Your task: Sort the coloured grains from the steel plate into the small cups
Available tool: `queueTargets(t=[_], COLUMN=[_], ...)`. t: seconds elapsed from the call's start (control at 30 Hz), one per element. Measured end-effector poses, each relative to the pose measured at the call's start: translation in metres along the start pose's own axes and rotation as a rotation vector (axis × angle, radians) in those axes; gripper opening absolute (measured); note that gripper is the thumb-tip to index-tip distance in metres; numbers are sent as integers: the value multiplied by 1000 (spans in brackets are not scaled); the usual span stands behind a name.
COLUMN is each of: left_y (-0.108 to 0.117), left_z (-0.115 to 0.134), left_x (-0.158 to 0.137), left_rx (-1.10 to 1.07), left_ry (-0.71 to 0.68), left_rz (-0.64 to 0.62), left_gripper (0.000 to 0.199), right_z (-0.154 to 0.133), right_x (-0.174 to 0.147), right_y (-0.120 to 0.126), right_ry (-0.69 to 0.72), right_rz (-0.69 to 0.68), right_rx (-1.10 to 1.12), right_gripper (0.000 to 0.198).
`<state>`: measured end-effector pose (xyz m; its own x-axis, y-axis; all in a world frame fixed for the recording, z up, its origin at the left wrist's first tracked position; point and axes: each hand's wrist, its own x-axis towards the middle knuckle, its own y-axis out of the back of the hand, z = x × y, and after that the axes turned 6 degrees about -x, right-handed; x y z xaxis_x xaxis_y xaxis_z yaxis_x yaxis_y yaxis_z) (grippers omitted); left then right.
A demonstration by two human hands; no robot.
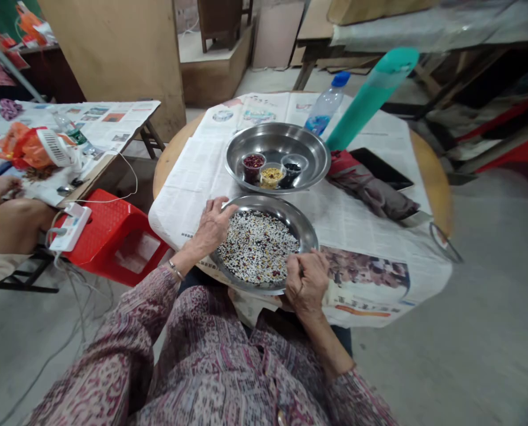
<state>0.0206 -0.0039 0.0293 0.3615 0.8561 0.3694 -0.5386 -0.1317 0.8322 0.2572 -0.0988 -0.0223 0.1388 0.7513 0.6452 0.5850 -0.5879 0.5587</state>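
Observation:
A shallow stainless steel basin (307,232) stands near the table's front edge, filled with a mix of white, black, red and yellow grains (259,245). My left hand (214,225) holds its left rim, thumb towards the inside. On the right side my right hand (308,281) is closed at the rim, its fingertips turned in and partly hidden. Just behind, a second steel basin (277,135) contains three clear cups: one of dark red beans (253,161), one of yellow grains (271,176) and one of black beans (292,167).
Newspaper (193,171) covers the round table (432,177). A water bottle (328,103), a green fan-like object (370,97) and a folded umbrella (374,186) lie beyond the basins. To my left are a red stool (108,236) bearing a power strip (71,226) and another person's hand (0,189).

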Motion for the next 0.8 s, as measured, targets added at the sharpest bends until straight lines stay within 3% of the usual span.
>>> queueTargets(t=[0.13, 0.3, 0.4, 0.5, 0.67, 0.8], left_y=[-6, -16, -21, -23, -25, -28], left_z=[-12, -33, -39, -42, -44, -44], left_x=[26, 35, 31, 27, 26, 25], left_rx=[-58, -427, -618, -708, -691, -675], left_ry=[59, 97, 153, 119, 120, 149], left_rz=[-98, -127, -93, -63, -5, 23], left_gripper=[52, 44, 48, 49, 36, 32], right_z=[1, 0, -8, -24, -52, -51], right_x=[-1, 10, 26, 42, 56, 65], right_y=[3, 14, 22, 23, -7, -38], right_ry=[52, 215, 421, 626, 857, 862], right_rz=[-35, -179, -394, -667, -834, -800], right_rx=[-36, -156, -115, -19, 30, -33], right_gripper=[24, 12, 23, 31, 27, 18])
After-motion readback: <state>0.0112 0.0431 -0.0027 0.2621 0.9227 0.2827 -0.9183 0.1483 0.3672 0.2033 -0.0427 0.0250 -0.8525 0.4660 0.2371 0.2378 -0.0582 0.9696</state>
